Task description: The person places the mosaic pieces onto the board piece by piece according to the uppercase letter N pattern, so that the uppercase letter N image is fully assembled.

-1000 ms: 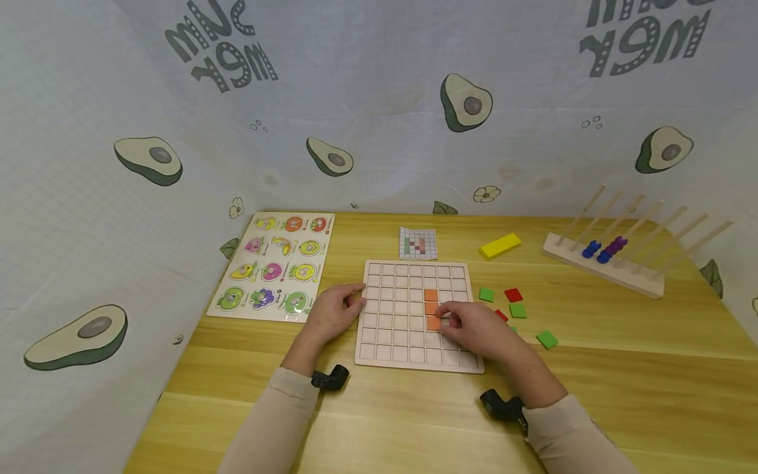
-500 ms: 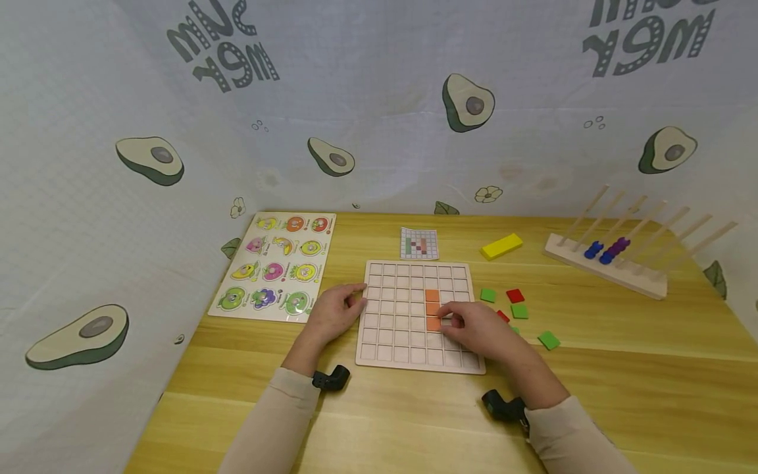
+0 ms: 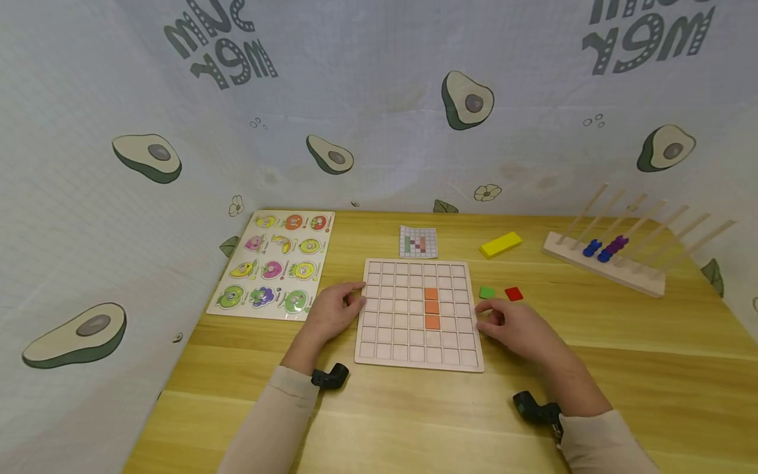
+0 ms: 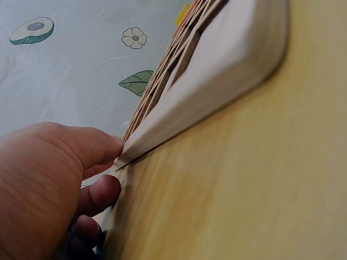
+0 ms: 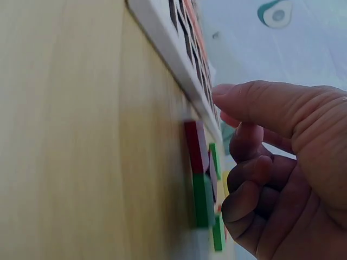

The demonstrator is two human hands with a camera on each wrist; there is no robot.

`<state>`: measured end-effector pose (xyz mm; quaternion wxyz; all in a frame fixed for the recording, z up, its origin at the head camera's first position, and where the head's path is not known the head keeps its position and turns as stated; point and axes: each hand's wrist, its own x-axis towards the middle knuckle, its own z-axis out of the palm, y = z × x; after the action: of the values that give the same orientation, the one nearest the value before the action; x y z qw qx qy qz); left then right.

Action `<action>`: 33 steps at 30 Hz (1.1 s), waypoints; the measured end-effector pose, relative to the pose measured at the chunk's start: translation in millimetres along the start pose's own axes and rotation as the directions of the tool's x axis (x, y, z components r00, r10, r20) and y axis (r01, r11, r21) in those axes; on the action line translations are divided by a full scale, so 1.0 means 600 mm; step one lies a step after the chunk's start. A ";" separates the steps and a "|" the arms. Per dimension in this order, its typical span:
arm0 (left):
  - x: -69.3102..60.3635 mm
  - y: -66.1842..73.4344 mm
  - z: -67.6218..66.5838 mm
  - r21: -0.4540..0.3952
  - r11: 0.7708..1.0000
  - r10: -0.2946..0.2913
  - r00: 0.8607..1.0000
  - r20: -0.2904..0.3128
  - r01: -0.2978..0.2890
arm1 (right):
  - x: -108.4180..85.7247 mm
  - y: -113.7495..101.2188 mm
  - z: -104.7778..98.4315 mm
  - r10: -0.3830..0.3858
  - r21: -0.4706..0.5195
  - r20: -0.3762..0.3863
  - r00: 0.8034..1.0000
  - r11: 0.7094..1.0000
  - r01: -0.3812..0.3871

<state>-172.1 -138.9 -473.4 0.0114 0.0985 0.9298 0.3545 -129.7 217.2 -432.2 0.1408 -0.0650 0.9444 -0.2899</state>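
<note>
A pale wooden grid board (image 3: 383, 336) lies flat mid-table, with three orange square tiles (image 3: 431, 307) in one column of its cells. My left hand (image 3: 331, 313) rests at the board's left edge; the left wrist view shows its thumb touching the rim. Just off the right edge is my right hand (image 3: 518, 326), fingers loosely bent, holding nothing visible. Beyond it lie a green tile (image 3: 487, 292) and a red tile (image 3: 514, 293). More loose tiles, hidden from the head view by that hand, appear in the right wrist view, including a red tile (image 5: 196, 143) and green tile (image 5: 201, 200).
Behind the board lies a small printed pattern card (image 3: 418, 242). A yellow block (image 3: 500, 245) sits to its right, then a pegged wooden stand (image 3: 622, 273) with blue and purple beads. At the left is a fruit puzzle board (image 3: 272, 263). Patterned cloth (image 3: 385, 99) hangs behind.
My right hand has left the orange tiles and moved right, off the board, and now covers several loose tiles. The three orange tiles stay in place. My left hand has not moved.
</note>
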 end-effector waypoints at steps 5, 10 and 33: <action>0.000 0.000 0.000 -0.004 1.000 0.003 1.000 -0.002 -0.003 | -0.008 0.026 -0.009 0.041 -0.014 -0.023 0.999 0.999 -0.041; 0.000 0.001 -0.001 -0.012 1.000 0.003 1.000 -0.001 -0.003 | -0.015 0.043 -0.017 0.075 -0.023 -0.042 0.996 0.997 -0.076; 0.000 0.000 0.001 -0.007 1.000 -0.006 1.000 0.004 0.006 | 0.000 0.043 -0.029 0.100 -0.051 0.006 0.995 0.994 -0.100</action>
<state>-172.3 -138.4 -474.1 0.0148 0.0962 0.9288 0.3577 -136.3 247.9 -432.9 0.1577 -0.0224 0.9529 -0.2580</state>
